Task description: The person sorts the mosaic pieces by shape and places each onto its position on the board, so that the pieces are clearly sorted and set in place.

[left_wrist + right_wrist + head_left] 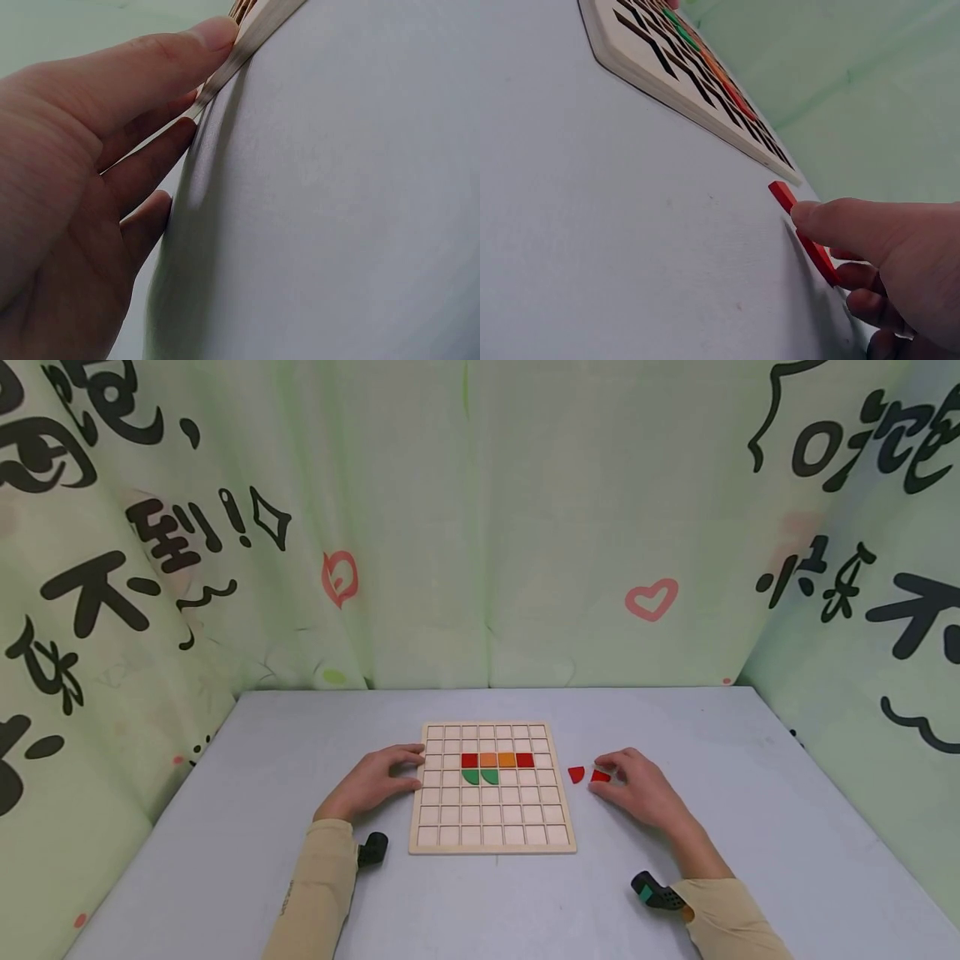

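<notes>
A wooden grid board (491,848) lies flat on the table, with a row of red and orange square tiles (498,760) in its cells. Two green quarter-round tiles (480,776) sit in the row below. My left hand (375,781) rests its thumb and fingertips against the board's left edge, fingers loosely spread. Right of the board, my right hand (641,785) pinches a red tile (821,259) between thumb and fingers, low over the table. Another red tile (576,774), with a rounded side, lies between that hand and the board.
The white table (300,718) reaches back to a pale green curtain (480,527) with black lettering, and more curtain hangs at both sides. Black wrist cameras (656,892) are worn on both forearms, below beige sleeves' cuffs.
</notes>
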The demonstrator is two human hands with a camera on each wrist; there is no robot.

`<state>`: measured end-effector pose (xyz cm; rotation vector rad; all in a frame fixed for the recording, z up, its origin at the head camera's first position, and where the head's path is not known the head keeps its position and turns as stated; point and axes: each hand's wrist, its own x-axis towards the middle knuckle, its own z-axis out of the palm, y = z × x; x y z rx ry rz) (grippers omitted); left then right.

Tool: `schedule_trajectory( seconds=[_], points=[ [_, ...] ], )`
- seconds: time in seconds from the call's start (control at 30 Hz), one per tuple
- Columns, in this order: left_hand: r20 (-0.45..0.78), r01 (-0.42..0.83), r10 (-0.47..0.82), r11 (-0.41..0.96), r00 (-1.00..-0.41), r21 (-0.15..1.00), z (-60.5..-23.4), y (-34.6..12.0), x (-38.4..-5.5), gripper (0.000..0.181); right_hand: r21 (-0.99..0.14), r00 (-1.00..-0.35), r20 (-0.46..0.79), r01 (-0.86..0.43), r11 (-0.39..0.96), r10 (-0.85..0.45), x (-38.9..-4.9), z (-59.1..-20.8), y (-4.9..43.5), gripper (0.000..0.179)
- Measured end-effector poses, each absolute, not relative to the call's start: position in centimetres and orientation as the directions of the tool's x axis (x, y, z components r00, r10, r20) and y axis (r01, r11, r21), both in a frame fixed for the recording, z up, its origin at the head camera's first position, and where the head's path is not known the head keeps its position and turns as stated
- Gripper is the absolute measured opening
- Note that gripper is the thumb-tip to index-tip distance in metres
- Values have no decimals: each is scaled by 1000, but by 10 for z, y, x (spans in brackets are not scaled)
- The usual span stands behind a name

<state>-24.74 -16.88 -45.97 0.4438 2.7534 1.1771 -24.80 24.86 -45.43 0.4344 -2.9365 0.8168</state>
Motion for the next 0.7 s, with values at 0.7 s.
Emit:
schedule_trajectory(
  seconds=[0.7],
  points=[
    [-1,207,301,659,-954,723,-460,-169,-248,42,-498,-967,107,-254,829,-232,-248,-453,247,39]
  ],
)
